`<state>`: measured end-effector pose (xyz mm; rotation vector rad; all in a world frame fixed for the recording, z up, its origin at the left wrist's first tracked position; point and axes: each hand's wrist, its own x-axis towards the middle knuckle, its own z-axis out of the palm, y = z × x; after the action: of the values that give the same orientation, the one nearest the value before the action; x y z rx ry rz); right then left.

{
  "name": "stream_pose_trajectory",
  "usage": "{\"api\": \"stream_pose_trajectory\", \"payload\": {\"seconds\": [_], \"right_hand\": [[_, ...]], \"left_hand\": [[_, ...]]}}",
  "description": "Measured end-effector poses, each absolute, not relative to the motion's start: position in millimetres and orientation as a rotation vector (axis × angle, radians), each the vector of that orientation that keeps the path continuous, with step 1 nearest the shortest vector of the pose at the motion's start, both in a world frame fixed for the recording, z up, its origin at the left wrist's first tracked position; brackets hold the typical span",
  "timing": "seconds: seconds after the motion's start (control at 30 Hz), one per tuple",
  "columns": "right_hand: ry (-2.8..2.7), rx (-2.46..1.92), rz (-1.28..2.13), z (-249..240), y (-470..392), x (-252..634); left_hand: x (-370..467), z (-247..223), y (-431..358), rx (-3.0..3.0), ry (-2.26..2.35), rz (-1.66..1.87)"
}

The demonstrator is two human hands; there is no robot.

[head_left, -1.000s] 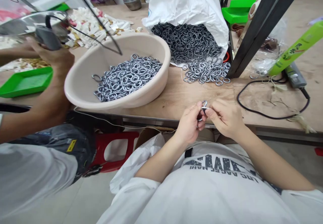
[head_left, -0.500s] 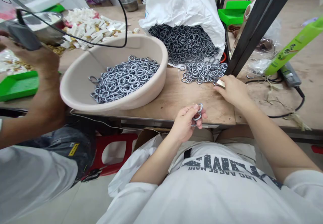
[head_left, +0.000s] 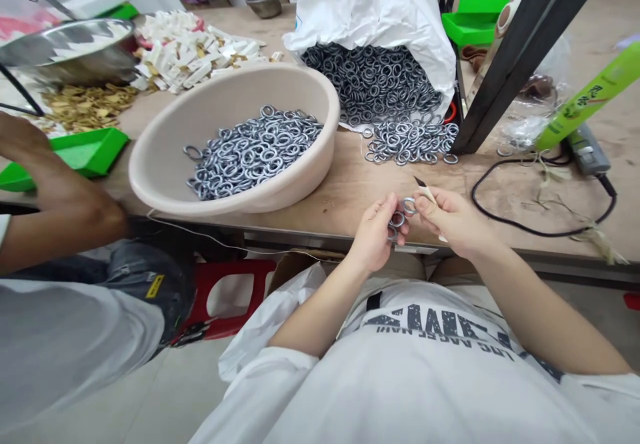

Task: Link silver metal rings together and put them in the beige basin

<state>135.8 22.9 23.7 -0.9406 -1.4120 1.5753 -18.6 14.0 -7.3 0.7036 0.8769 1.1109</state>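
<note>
My left hand (head_left: 376,234) is closed around a few metal rings (head_left: 397,219) just above the table's front edge. Beside it, my right hand (head_left: 453,221) pinches a single metal ring (head_left: 409,205) between thumb and finger, close to the left fingertips. The same hand also grips a small knife (head_left: 428,194) with a pale handle, its dark blade pointing up and left. Behind the hands, a loose pile of metal rings (head_left: 413,141) spills from a white sack (head_left: 370,7) full of darker rings. A beige basin (head_left: 165,144) with many more rings stands to the left.
A dark metal post (head_left: 520,57) rises right of the pile. Farther right lie a black cable (head_left: 475,194) and a grey tool (head_left: 589,151). At left, a co-worker's arm (head_left: 75,197) rests near a green tray (head_left: 95,151), before a metal bowl (head_left: 95,57).
My right hand has come back from the ring pile beside the post to my left hand, now with a ring. The co-worker's raised hand and grey tool have left the view.
</note>
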Motion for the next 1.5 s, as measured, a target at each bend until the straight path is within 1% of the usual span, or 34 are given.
{"api": "stream_pose_trajectory", "payload": {"seconds": [0.1,0.2,0.27,0.43,0.6,0.7,0.8,0.87,1.3,1.4,1.5], "right_hand": [[-1.349,-0.924,1.604,19.8,21.3,136.2],[-1.347,-0.969,1.566,11.5,22.9,134.6],[-1.354,-1.014,1.52,6.8,21.7,131.8],[-1.52,-1.058,1.178,3.3,16.9,132.1],[-1.652,-1.073,1.031,8.6,19.3,137.9],[-1.721,-1.129,0.848,15.4,16.4,139.1],[-1.941,-1.129,0.643,21.4,7.5,139.8],[-2.072,-1.126,0.578,23.0,1.8,140.2],[-2.084,-1.085,0.545,22.5,-4.3,141.4],[-2.011,-1.222,0.576,15.1,9.5,149.0],[-1.89,-1.456,0.569,6.0,42.9,165.9]], "left_hand": [[-15.5,-4.8,9.8,0.744,0.845,1.016],[-15.1,-3.0,6.7,0.791,0.794,0.907],[-15.0,-2.8,5.9,0.817,0.789,0.898],[-14.9,-2.0,5.9,0.776,0.833,0.977],[-13.0,2.5,2.3,0.762,0.827,1.008],[-14.3,4.3,1.6,0.734,0.814,1.003],[-17.1,4.1,2.7,0.715,0.792,1.019],[-18.0,4.0,3.1,0.706,0.78,1.036],[-16.9,9.8,-1.4,0.683,0.755,0.991],[-17.3,11.3,-6.5,0.743,0.733,0.935],[-18.0,12.8,-9.5,0.764,0.691,0.866]]}}
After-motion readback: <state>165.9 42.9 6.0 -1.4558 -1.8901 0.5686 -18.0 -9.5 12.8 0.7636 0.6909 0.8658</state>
